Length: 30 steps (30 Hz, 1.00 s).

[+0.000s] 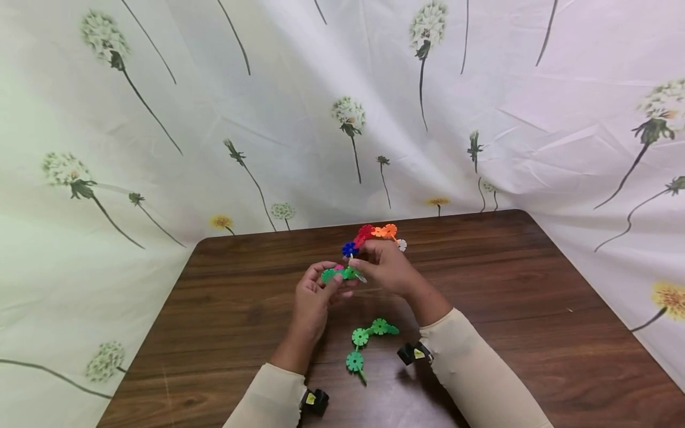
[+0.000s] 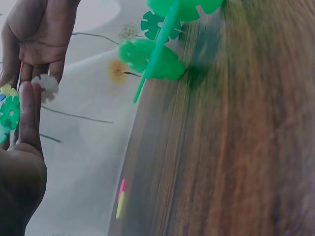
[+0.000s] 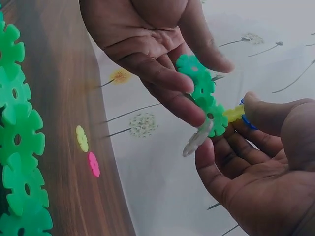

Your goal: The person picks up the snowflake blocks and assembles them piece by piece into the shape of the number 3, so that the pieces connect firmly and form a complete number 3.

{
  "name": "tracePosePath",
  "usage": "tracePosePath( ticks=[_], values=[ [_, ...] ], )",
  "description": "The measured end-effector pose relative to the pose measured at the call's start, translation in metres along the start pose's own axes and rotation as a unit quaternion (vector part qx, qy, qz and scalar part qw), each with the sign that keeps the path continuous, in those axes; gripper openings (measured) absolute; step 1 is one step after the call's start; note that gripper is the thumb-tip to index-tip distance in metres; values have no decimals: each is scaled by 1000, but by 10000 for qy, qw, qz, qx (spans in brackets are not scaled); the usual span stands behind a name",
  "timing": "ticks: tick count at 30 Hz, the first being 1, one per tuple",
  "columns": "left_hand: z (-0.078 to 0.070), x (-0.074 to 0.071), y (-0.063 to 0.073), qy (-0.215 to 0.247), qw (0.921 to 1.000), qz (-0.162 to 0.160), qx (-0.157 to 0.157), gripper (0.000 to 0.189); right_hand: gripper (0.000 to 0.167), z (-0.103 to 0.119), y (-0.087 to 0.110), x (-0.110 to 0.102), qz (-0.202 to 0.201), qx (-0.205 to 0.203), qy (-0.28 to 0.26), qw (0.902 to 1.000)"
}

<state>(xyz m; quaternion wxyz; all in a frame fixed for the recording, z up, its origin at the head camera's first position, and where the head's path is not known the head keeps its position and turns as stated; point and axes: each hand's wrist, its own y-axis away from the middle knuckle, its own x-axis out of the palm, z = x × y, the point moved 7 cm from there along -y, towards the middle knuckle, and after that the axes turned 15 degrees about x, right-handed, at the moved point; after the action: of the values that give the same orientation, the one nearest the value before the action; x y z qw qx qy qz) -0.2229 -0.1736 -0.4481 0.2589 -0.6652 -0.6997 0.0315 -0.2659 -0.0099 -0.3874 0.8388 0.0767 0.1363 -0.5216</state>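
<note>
In the head view my left hand (image 1: 313, 300) holds a short row of green snowflake building discs (image 1: 328, 276) between thumb and fingers. My right hand (image 1: 389, 268) pinches a yellow disc (image 3: 233, 114) against the end of that row, seen closely in the right wrist view. A whitish disc (image 3: 196, 141) sticks out at the same end. Beyond the right hand runs a chain with blue (image 1: 350, 249), red (image 1: 365, 233), orange (image 1: 390, 230) and white (image 1: 402, 245) discs. The right fingers partly hide where blue and yellow meet.
A separate chain of green discs (image 1: 360, 337) lies on the wooden table (image 1: 241, 333) between my forearms. A loose pink disc (image 3: 93, 164) and a yellow-green disc (image 3: 81, 138) lie on the tabletop. Behind the table hangs a dandelion-print cloth (image 1: 299, 148).
</note>
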Motion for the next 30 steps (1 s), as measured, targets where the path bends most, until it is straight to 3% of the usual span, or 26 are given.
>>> tracePosePath(
  ticks=[4,8,18,30],
  values=[
    [2,-2,0,-272,9994,-163,-123,44,26,0,0,2,195,27,-109,9997],
    [-1,-4,1,-513,9981,-334,19,35,30,0,-1,4,395,62,-262,9989],
    [-7,3,0,-514,9977,-228,388,34,29,1,-1,3,449,-14,-679,9967],
    [-11,7,4,-649,9962,-210,551,31,15,7,3,5,354,-83,68,9993]
  ],
)
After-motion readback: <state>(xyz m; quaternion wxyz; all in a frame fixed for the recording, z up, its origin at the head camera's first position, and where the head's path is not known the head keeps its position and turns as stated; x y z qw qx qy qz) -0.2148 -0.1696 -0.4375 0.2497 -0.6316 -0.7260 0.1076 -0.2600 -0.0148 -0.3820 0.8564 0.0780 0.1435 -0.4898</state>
